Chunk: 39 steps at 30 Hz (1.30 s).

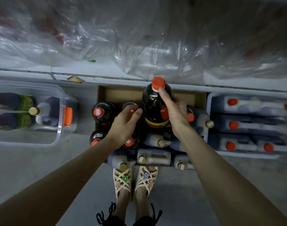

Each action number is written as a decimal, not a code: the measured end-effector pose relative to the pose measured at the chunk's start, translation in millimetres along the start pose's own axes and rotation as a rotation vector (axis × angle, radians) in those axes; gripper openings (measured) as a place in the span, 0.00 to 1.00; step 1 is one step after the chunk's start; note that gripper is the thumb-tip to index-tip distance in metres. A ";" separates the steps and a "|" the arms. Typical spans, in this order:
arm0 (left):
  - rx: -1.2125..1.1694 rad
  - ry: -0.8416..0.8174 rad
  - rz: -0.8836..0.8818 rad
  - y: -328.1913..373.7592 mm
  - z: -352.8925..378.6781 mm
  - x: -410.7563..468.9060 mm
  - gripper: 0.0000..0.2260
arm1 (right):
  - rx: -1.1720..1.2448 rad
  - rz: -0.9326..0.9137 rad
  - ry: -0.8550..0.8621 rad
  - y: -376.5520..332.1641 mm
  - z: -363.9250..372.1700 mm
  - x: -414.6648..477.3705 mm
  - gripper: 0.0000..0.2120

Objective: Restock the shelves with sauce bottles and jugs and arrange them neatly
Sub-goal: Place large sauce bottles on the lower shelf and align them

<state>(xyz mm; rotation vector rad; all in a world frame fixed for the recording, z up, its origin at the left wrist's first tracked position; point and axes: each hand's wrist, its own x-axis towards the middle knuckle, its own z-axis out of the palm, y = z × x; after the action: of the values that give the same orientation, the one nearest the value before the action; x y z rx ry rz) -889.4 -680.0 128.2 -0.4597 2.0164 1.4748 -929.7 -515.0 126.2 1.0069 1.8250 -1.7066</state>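
Observation:
I look straight down at a cardboard box [121, 93] on the floor. My right hand [173, 111] grips a tall dark sauce bottle [153, 108] with an orange cap, lifted above the box. My left hand [125, 123] hovers beside that bottle with relaxed fingers, over other dark orange-capped bottles [103, 111] standing in the box. White-handled jugs with gold caps [154, 158] stand at the box's near side.
A clear plastic bin [58, 132] with an orange latch holds bottles at the left. A white tray [210, 98] of dark jugs with red caps sits at the right. A low white shelf edge [107, 75] runs across, with plastic-wrapped goods behind. My sandalled feet [134, 181] stand below the box.

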 end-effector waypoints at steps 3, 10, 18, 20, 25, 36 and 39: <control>-0.015 -0.021 0.013 38.1 -12.6 -27.2 0.24 | -0.023 -0.056 -0.005 -38.6 -14.4 -40.1 0.23; -0.077 -0.195 0.129 170.2 -45.2 -121.1 0.35 | -0.059 -0.210 -0.030 -161.3 -50.6 -176.5 0.28; -0.069 -0.263 0.450 328.1 -95.2 -237.8 0.43 | -0.112 -0.449 -0.137 -312.2 -79.8 -345.2 0.40; -0.097 -0.250 0.521 361.1 -109.6 -269.0 0.41 | -0.145 -0.528 -0.160 -345.9 -83.3 -385.7 0.41; -0.090 -0.053 0.674 448.5 -147.9 -351.9 0.43 | -0.183 -0.706 -0.196 -425.8 -86.2 -483.8 0.39; -0.076 0.335 0.825 535.5 -190.3 -474.3 0.30 | -0.284 -1.098 -0.339 -505.3 -85.0 -604.3 0.15; -0.075 0.388 0.832 541.2 -197.1 -485.9 0.28 | -0.338 -1.131 -0.405 -513.4 -81.8 -618.7 0.20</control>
<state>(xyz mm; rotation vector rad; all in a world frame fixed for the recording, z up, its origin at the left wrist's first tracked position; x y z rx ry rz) -888.2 -722.2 880.6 0.1184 2.6433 2.0599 -911.5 -548.4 933.5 -0.6327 2.4107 -1.7915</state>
